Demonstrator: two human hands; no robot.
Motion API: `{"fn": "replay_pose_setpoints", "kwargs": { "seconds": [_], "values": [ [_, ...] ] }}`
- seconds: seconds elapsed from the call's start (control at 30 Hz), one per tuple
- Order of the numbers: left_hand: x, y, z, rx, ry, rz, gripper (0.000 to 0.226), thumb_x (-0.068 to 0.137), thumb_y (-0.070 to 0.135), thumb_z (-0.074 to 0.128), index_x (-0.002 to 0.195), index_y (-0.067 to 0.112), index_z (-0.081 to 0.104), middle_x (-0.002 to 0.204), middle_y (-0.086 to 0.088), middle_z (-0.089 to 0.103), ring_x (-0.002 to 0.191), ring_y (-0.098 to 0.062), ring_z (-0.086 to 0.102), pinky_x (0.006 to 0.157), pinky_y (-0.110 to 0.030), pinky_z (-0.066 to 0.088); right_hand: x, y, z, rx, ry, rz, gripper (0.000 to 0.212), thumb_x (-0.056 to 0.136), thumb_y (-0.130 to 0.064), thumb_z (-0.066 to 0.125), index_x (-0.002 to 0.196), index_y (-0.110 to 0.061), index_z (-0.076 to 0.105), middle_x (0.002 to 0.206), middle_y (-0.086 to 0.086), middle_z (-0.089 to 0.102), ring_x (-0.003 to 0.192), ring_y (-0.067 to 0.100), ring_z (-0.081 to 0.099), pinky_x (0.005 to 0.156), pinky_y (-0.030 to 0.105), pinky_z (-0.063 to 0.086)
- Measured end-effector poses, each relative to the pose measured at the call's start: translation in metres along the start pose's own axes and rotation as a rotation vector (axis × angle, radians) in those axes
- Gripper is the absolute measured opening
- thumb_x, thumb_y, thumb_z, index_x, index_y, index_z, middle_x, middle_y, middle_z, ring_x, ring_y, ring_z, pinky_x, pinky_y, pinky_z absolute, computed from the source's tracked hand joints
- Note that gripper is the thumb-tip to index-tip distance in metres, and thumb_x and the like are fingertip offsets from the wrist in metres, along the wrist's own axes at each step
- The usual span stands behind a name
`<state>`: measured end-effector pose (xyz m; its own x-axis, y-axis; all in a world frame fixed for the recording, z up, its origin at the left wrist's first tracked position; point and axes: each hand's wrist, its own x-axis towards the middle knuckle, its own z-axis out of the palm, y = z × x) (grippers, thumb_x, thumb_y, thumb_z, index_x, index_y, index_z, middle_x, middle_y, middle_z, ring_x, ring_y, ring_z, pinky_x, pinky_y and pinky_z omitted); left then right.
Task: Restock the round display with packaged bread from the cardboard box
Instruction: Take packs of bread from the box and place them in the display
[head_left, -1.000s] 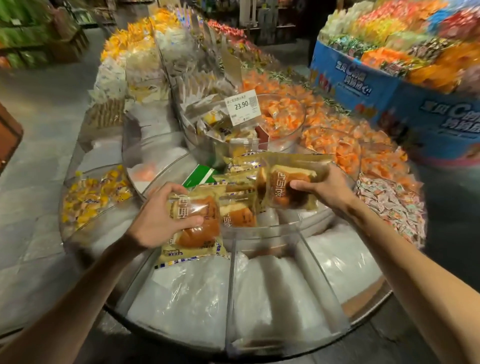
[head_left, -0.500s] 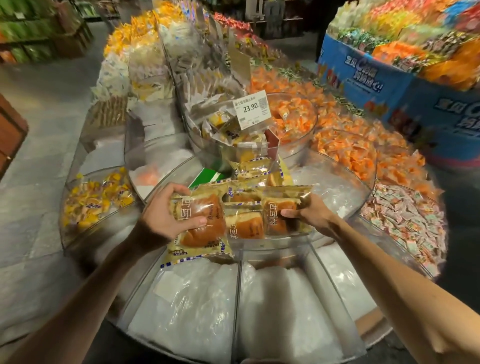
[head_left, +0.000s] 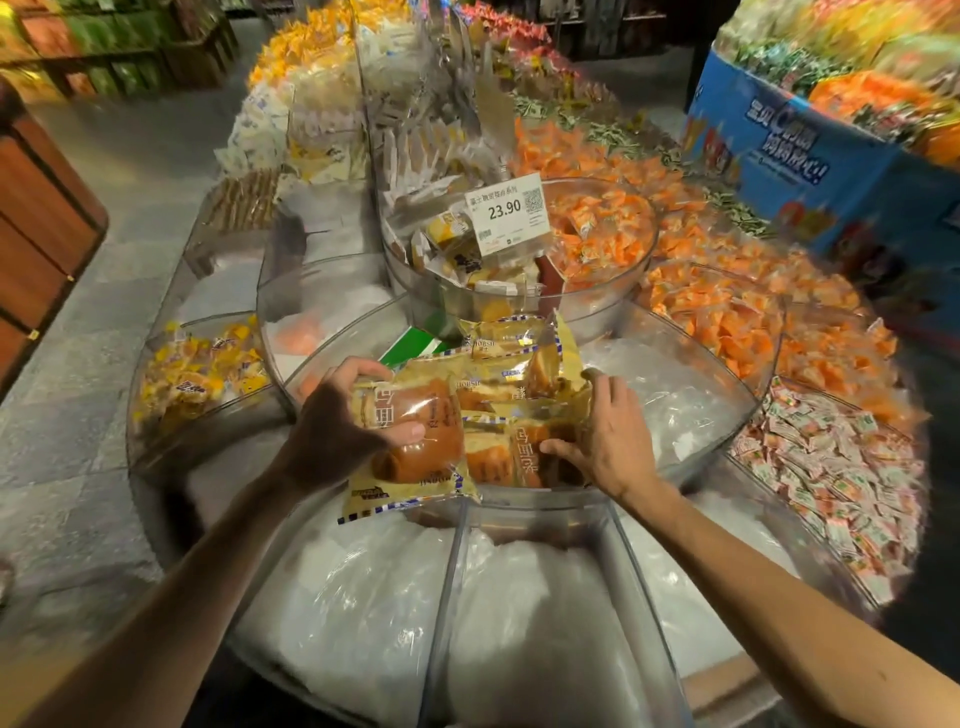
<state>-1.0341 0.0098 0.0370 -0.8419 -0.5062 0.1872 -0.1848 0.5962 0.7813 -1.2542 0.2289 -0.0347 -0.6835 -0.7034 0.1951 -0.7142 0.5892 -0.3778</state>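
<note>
My left hand (head_left: 337, 426) grips a gold-wrapped bread packet (head_left: 415, 447) above the front rim of the round clear display (head_left: 727, 415). Beside it my right hand (head_left: 605, 441) holds another bread packet (head_left: 524, 447) with thumb and fingers, set down among several like packets (head_left: 514, 358) piled in the middle-tier compartment. The cardboard box is out of view.
White padding fills the lower compartments (head_left: 363, 613). A top bowl carries a 23.90 price tag (head_left: 509, 213). Orange snack packs (head_left: 727, 317) lie to the right, yellow ones (head_left: 202, 369) to the left. A blue display stand (head_left: 810, 171) is at the far right, a wooden cabinet (head_left: 36, 234) at the left.
My right hand has brought its packet leftward and down into the pile next to the left hand's packet. My left hand has stayed nearly in place.
</note>
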Motion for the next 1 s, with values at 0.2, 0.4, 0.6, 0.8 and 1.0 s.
{"fn": "replay_pose_setpoints", "kwargs": {
  "seconds": [0.2, 0.4, 0.6, 0.8, 1.0],
  "values": [
    [0.008, -0.004, 0.003, 0.054, 0.036, 0.033, 0.074, 0.059, 0.058, 0.076, 0.113, 0.015, 0.052, 0.102, 0.003, 0.059, 0.085, -0.005, 0.063, 0.066, -0.010, 0.050, -0.003, 0.006, 0.004, -0.400, -0.340, -0.077, 0.058, 0.089, -0.059, 0.058, 0.133, -0.021, 0.054, 0.137, 0.003, 0.048, 0.123, 0.026, 0.046, 0.099, 0.039, 0.042],
    [0.019, -0.014, 0.006, 0.033, 0.026, 0.046, 0.066, 0.065, 0.056, 0.078, 0.111, 0.014, 0.057, 0.104, -0.001, 0.064, 0.095, -0.016, 0.062, 0.084, -0.023, 0.050, 0.001, 0.002, 0.002, -0.529, -0.386, -0.126, 0.058, 0.091, -0.063, 0.052, 0.136, -0.027, 0.053, 0.140, 0.003, 0.045, 0.125, 0.026, 0.038, 0.098, 0.040, 0.035],
    [0.028, -0.015, 0.003, -0.097, 0.046, -0.085, 0.066, 0.059, 0.034, 0.088, 0.114, 0.019, 0.054, 0.102, 0.010, 0.064, 0.088, 0.008, 0.063, 0.080, -0.012, 0.048, -0.013, -0.001, -0.017, -0.310, -0.257, -0.064, 0.066, 0.086, -0.064, 0.059, 0.138, -0.025, 0.048, 0.134, 0.008, 0.042, 0.122, 0.027, 0.039, 0.101, 0.041, 0.039],
    [0.038, 0.003, 0.027, -0.333, -0.017, -0.281, 0.105, 0.034, 0.049, 0.092, 0.125, 0.038, 0.041, 0.123, 0.002, 0.056, 0.113, -0.015, 0.058, 0.098, -0.050, 0.051, -0.023, -0.064, -0.037, 0.805, -0.452, 0.276, 0.074, 0.078, -0.066, 0.069, 0.134, -0.024, 0.048, 0.109, -0.014, 0.062, 0.101, 0.002, 0.061, 0.094, 0.026, 0.050],
    [0.041, 0.015, 0.037, -0.438, -0.062, -0.350, 0.104, 0.050, 0.038, 0.091, 0.139, 0.037, 0.037, 0.151, -0.005, 0.040, 0.124, -0.026, 0.053, 0.100, -0.050, 0.048, -0.003, -0.069, -0.019, 0.918, -0.194, 0.404, 0.024, 0.089, -0.025, 0.073, 0.108, -0.016, 0.059, 0.093, -0.002, 0.070, 0.076, 0.008, 0.068, 0.065, 0.019, 0.054]
  ]
}}
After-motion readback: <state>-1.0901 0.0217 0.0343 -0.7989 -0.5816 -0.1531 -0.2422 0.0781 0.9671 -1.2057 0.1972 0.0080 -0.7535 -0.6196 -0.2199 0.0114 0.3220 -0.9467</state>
